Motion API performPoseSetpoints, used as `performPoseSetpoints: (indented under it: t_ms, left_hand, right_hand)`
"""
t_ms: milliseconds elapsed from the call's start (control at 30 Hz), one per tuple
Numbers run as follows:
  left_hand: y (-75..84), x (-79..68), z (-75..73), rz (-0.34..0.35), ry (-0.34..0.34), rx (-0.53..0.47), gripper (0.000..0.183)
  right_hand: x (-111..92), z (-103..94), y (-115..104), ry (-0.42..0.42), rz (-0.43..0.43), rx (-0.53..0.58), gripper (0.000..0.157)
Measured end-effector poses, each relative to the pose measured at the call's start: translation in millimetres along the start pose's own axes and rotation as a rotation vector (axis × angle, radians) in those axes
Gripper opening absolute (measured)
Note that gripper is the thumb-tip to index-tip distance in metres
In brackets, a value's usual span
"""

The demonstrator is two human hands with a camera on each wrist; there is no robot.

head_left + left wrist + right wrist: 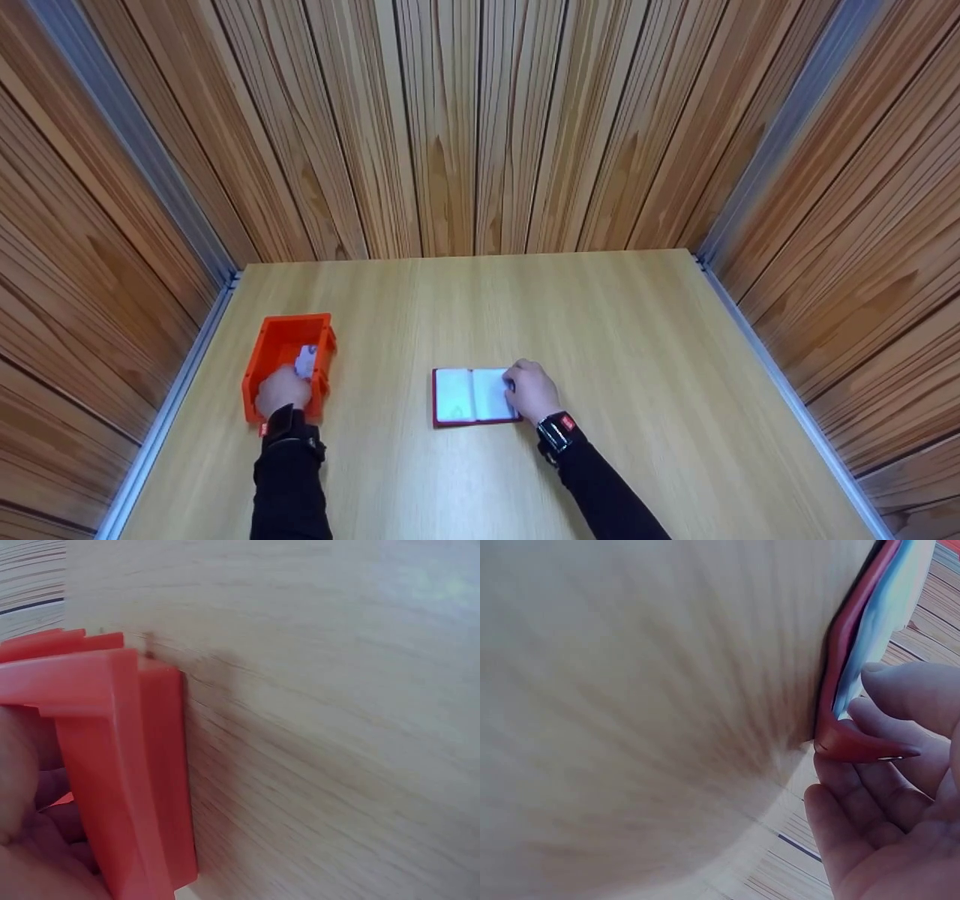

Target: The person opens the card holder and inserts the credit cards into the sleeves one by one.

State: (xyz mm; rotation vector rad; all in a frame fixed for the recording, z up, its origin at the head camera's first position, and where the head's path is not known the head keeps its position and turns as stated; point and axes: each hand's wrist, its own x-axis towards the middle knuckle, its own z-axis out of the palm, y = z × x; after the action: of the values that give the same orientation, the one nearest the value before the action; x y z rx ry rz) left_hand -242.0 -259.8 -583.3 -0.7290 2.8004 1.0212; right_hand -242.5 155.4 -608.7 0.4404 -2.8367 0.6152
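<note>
My left hand [283, 391] reaches down into the near end of an orange-red plastic bin [256, 367] on the left of the table. Its fingers [64, 814] curl inside behind the bin's wall; I cannot tell whether they hold anything. Beyond that hand, a small pale lavender piece [305, 361] lies in the bin. A small red card holder [454, 397] lies spread near the table's middle, glossy white leaves facing up. At its right edge, my right hand [531, 390] holds the red strap [862, 746], fingers beneath it and thumb over the leaves.
The light wooden tabletop [600, 315] spreads around the bin and the card holder. Wood-plank walls [450, 150] rise at the back and both sides, with metal rails [780, 390] along the side edges. A black sleeve and wrist strap cover each forearm.
</note>
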Motion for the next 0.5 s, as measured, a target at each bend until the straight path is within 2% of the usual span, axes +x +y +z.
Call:
performPoseSetpoints:
  t_ms: [133,300,500]
  left_hand:
    - [1.6,-0.2,-1.6,-0.012,-0.007,-0.061,0.012]
    - [0.9,2.2,-1.8,0.024,0.004,-0.015,0.023]
    - [0.6,3.9,-3.8,0.009,-0.034,0.003,0.024]
  right_hand:
    - [-0.3,0.3,0.6,0.011,-0.004,0.005,0.018]
    - [0.0,0.3,1.6,0.022,-0.016,0.006,0.018]
    - [-0.1,0.5,1.7,0.018,-0.008,0.015,0.018]
